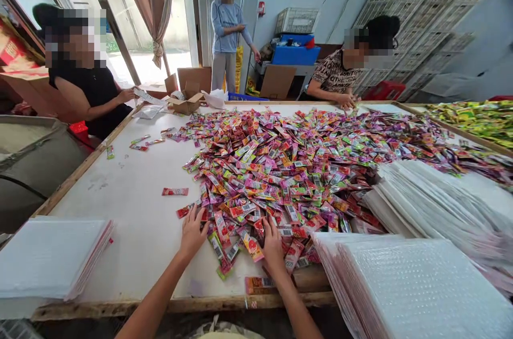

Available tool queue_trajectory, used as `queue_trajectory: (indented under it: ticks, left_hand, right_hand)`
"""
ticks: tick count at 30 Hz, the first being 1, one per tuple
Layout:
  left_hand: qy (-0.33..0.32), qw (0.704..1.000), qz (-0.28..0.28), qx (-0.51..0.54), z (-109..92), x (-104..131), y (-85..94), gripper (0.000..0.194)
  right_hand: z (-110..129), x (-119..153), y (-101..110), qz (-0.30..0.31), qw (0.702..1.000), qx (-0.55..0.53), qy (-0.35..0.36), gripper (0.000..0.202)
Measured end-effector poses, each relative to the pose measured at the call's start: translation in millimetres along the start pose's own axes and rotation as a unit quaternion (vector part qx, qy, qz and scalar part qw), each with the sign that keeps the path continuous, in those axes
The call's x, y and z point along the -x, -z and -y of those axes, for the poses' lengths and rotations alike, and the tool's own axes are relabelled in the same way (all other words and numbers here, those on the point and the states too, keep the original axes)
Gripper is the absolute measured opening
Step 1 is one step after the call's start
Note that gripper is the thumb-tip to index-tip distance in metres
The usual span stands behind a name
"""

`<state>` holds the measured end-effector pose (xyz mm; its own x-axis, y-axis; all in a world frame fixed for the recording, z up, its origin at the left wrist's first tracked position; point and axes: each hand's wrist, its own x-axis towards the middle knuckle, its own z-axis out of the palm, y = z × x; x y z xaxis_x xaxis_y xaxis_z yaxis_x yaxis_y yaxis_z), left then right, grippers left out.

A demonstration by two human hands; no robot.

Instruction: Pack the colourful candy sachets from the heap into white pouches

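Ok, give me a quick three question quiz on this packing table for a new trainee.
1. True or false: both of the wearer's hands rest on the near edge of the sachet pile.
2. Which lies by itself on the bare table: A) a red sachet, B) a pair of scissors, C) a roll of tape?
3. What is stacked at the near left corner?

Key
1. True: left hand, right hand.
2. A.
3. White bags.

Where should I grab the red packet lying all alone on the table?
Probably pinch the lone red packet by a short end, coming from above. It lies flat on the white table, apart from the packet pile, with clear space around it.
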<state>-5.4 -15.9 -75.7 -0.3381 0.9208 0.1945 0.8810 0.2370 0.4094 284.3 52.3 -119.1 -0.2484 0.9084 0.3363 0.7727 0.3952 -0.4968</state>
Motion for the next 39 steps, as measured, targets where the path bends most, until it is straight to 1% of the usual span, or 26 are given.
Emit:
queue_trajectory:
  ticks: [3, 5, 15, 20, 24, 26, 27, 30, 32, 33, 34, 36, 37, 39]
  left_hand:
    - [-0.005, 1.000, -0.019, 0.000, 3.4, 2.0, -2.2, 0.049]
    - [-0.005, 1.000, -0.028, 0.001, 2.9, 2.8, -3.0, 0.048]
    - [-0.007, 1.000, -0.029, 0.008, 4.1, 2.1, -3.2, 0.048]
    - [0.003, 0.999, -0.028, 0.046, 4.0, 1.8, -1.9, 0.046]
    - [0.005, 0.993, -0.046, 0.109, 5.4, 3.8, 3.0, 0.041]
    - [0.003, 0.990, -0.060, 0.131, 7.1, 6.2, 4.8, 0.038]
    - [0.005, 0.988, -0.065, 0.137, 8.0, 7.4, 5.2, 0.037]
    - [0.014, 0.986, -0.076, 0.145, 9.5, 10.3, 5.4, 0.035]
    - [0.014, 0.986, -0.080, 0.147, 9.2, 10.7, 5.0, 0.035]
    - [0.013, 0.986, -0.081, 0.147, 8.9, 10.5, 4.8, 0.035]
    - [0.012, 0.986, -0.082, 0.145, 8.6, 10.1, 4.7, 0.035]
    - [0.010, 0.986, -0.086, 0.141, 8.2, 9.1, 4.4, 0.034]
    - [0.009, 0.986, -0.088, 0.138, 8.2, 8.8, 4.2, 0.034]
    - [0.006, 0.986, -0.093, 0.135, 8.3, 8.4, 3.6, 0.033]
  right_hand:
    - [-5.7, 1.5, -8.9, -0.017, 1.000, -0.005, 0.005, 0.065]
    - [-5.7, 1.1, -11.0, -0.021, 1.000, -0.005, 0.002, 0.064]
    - [3.6, -1.8, -2.1, -0.024, 1.000, -0.014, -0.001, 0.061]
    - [10.8, -4.0, 7.9, -0.005, 0.999, -0.044, -0.022, 0.064]
    - [18.3, -3.7, 23.2, 0.009, 0.992, -0.119, -0.037, 0.066]
    - [22.5, -2.5, 32.7, 0.001, 0.986, -0.160, -0.053, 0.061]
    - [24.8, -2.5, 37.8, -0.010, 0.982, -0.176, -0.067, 0.055]
    - [35.8, -9.8, 56.9, -0.056, 0.971, -0.207, -0.107, 0.030]
    - [50.1, -23.1, 77.1, -0.084, 0.961, -0.238, -0.113, 0.031]
    - [59.8, -31.6, 90.7, -0.092, 0.954, -0.264, -0.107, 0.033]
    - [71.0, -40.2, 106.9, -0.090, 0.946, -0.296, -0.096, 0.033]
    - [94.4, -53.3, 146.1, -0.063, 0.924, -0.373, -0.061, 0.035]
    - [104.6, -55.5, 168.1, -0.041, 0.916, -0.397, -0.041, 0.033]
    - [117.2, -48.7, 212.9, -0.046, 0.909, -0.414, 0.001, 0.029]
